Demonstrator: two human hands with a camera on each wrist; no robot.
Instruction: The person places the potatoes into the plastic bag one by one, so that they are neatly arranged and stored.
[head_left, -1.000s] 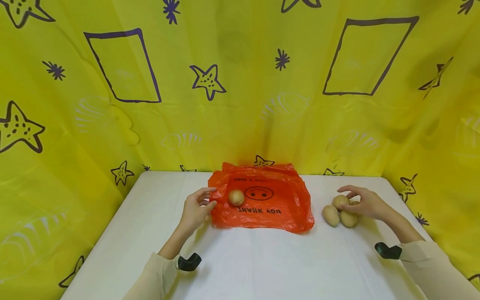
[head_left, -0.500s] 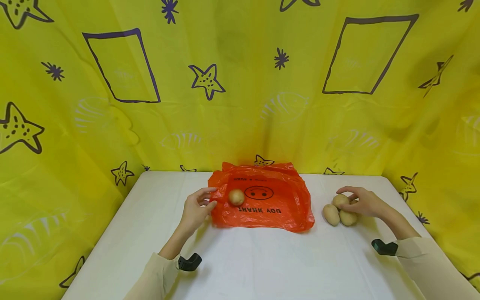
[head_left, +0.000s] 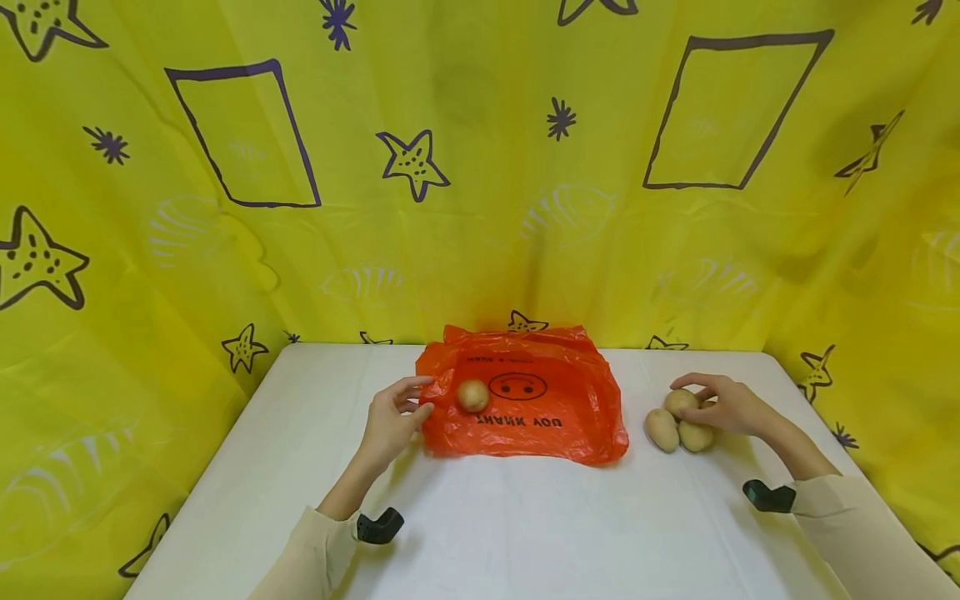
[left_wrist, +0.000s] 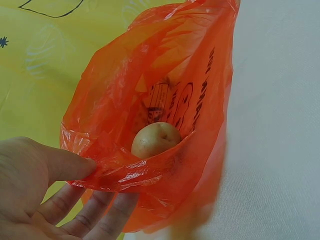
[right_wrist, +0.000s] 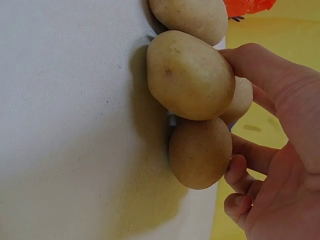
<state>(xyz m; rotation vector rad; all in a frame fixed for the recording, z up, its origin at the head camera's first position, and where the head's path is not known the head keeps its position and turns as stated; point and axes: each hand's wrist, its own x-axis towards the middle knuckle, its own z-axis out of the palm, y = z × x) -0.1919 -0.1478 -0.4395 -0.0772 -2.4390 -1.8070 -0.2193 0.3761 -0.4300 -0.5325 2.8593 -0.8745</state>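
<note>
A thin red plastic bag [head_left: 525, 442] lies open-mouthed on the table, printed with dark lettering and a smiling face. Inside it, towards the left, rests one potato [head_left: 472, 396]. My left hand [left_wrist: 30, 190] pinches the bag's left rim, thumb on the inner side and fingers underneath. Right of the bag sits a small heap of potatoes. My right hand [head_left: 731, 406] reaches over the heap, thumb and forefinger around the top potato [head_left: 682, 404]. In the right wrist view that potato [right_wrist: 242, 97] is partly hidden behind a nearer potato [right_wrist: 190, 75]; another potato [right_wrist: 200, 152] sits beside the curled fingers.
A white cloth covers the table [head_left: 525, 533]. Yellow curtains [head_left: 480, 250] with drawn stars and fish hang right behind and along both sides. The bag's back edge lies close to the rear curtain. Dark devices [head_left: 379, 525] are strapped at both wrists.
The right forearm shifted slightly left early on, its fingers staying on the top potato. The left hand, bag and potatoes keep their places.
</note>
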